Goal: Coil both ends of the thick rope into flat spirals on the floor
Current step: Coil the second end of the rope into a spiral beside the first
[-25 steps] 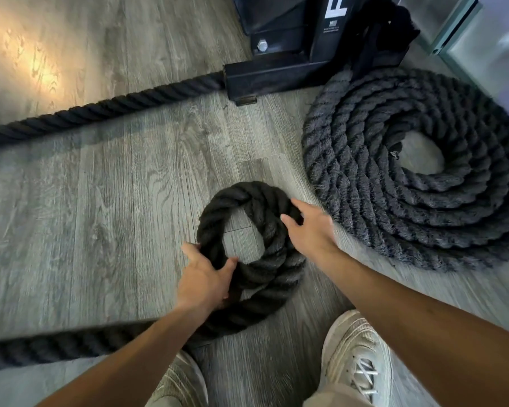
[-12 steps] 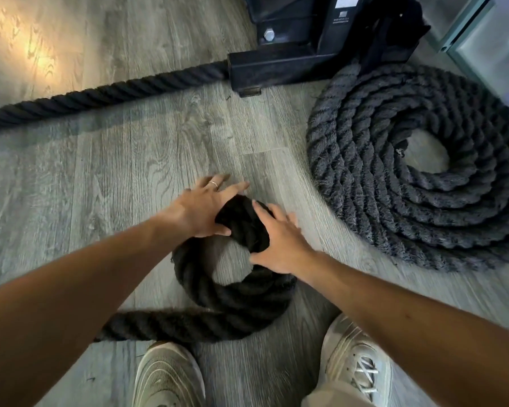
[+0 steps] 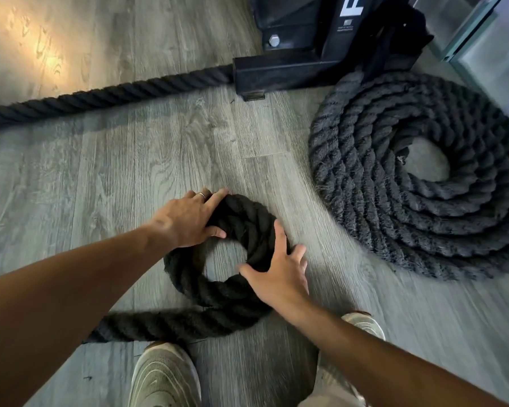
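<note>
The left hand (image 3: 185, 220) lies flat on the far-left arc of the small rope loop (image 3: 241, 259), fingers spread and curled over its top, thumb tucked on the inner edge; a ring (image 3: 201, 195) shows on one finger. The right hand (image 3: 276, 277) presses on the loop's near-right side, fingers splayed wide across the strand, not clenched around it. Between the two hands the loop leaves a round gap of bare floor (image 3: 130, 171). From under the right hand the rope's tail (image 3: 165, 324) runs leftward, just ahead of two pale shoes (image 3: 165, 374). Open grey wood-grain planks stretch left of the left hand. Right of the right hand, near but apart, sits the finished spiral (image 3: 417, 212), coarse, twisted, fuzzy. Beyond both hands a straight run of rope (image 3: 106, 94) meets a black steel rack base (image 3: 300, 66).
</note>
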Motion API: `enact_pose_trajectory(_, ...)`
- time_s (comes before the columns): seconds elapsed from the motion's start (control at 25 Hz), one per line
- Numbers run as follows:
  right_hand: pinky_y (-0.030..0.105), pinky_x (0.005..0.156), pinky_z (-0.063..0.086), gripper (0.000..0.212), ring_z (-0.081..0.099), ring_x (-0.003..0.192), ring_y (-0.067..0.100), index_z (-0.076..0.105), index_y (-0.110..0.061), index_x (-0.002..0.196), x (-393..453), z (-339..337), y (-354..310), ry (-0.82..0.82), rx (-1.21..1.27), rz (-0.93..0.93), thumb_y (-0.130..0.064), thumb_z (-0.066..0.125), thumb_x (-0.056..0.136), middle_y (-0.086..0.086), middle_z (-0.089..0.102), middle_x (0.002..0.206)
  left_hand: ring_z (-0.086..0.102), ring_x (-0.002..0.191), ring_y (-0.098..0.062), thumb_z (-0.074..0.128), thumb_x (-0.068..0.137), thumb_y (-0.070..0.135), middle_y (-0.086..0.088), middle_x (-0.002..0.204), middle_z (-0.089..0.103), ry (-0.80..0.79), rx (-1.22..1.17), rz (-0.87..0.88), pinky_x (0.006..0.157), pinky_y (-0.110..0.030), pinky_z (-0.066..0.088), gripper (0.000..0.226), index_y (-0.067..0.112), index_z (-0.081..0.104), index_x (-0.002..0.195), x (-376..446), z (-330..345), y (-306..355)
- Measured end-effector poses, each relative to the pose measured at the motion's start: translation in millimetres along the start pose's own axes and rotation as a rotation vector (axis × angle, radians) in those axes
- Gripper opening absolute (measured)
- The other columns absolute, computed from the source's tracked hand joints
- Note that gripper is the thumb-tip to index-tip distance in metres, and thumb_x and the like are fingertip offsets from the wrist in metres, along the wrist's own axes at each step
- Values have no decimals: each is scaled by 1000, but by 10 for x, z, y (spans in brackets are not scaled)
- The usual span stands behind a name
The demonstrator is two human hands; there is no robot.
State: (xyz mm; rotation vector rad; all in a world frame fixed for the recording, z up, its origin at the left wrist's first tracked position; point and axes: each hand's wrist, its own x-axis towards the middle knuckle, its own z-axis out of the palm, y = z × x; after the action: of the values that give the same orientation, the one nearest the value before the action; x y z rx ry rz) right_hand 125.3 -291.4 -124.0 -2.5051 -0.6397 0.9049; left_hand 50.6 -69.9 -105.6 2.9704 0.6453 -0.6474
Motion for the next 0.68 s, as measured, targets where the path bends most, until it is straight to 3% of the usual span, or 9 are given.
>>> enact_pose_trajectory(0.16, 51, 105, 44, 108, 29, 137, 39, 5, -53, 155, 660, -494, -211, -111, -197, -228, -50, 75, 73, 8, 19, 154, 62, 113, -42, 44, 85, 78, -24, 139, 50, -21, -142, -335, 91, -48, 53, 95, 15, 18, 151, -135, -96, 144)
enact_pose_trajectory(0.24, 49, 103, 46, 102, 32, 133, 34, 19, -43, 158, 985, -779, -335, -107, -316, -362, -45, 79, 75, 4, 27, 148, 66, 106, -40, 50, 78, 83, -24, 125, 61, -78, -352, -527, 90, -48, 54, 102, 7, 28, 142, -210, -80, 267)
enact_pose_trajectory(0.32, 47, 106, 43, 93, 32, 133, 32, 28, -30, 157, 1118, -907, -313, -28, -413, -442, -53, 74, 80, 5, 32, 143, 70, 97, -37, 55, 66, 91, -18, 108, 70, -175, -535, -648, 86, -45, 57, 112, 7, 30, 137, -327, -42, 453)
enact_pose_trajectory(0.36, 47, 107, 42, 94, 31, 134, 33, 27, -27, 157, 1094, -886, -250, 33, -421, -389, -61, 70, 82, 7, 32, 144, 71, 93, -35, 54, 61, 94, -15, 102, 71, -221, -561, -674, 83, -43, 57, 115, 8, 32, 135, -380, -45, 530)
enact_pose_trajectory(0.44, 51, 105, 42, 98, 31, 132, 37, 18, -30, 159, 949, -736, -49, 139, -388, -169, -70, 63, 81, 8, 27, 149, 71, 91, -30, 49, 55, 100, -7, 100, 70, -293, -455, -672, 79, -36, 55, 122, 9, 35, 136, -370, -101, 577)
enact_pose_trajectory(0.56, 52, 105, 41, 93, 31, 131, 36, 15, -33, 160, 831, -614, 147, 190, -371, -160, -63, 63, 86, 4, 25, 152, 67, 101, -30, 42, 51, 104, -4, 99, 61, -249, -181, -579, 81, -39, 55, 121, 13, 39, 131, -238, -258, 507)
enact_pose_trajectory(0.68, 55, 108, 38, 91, 29, 134, 36, 18, -33, 160, 872, -669, 138, 143, -344, -222, -58, 66, 87, 2, 25, 151, 55, 124, -40, 43, 58, 100, -18, 140, 50, -97, -211, -398, 94, -49, 52, 120, 23, 21, 147, -28, -327, 453)
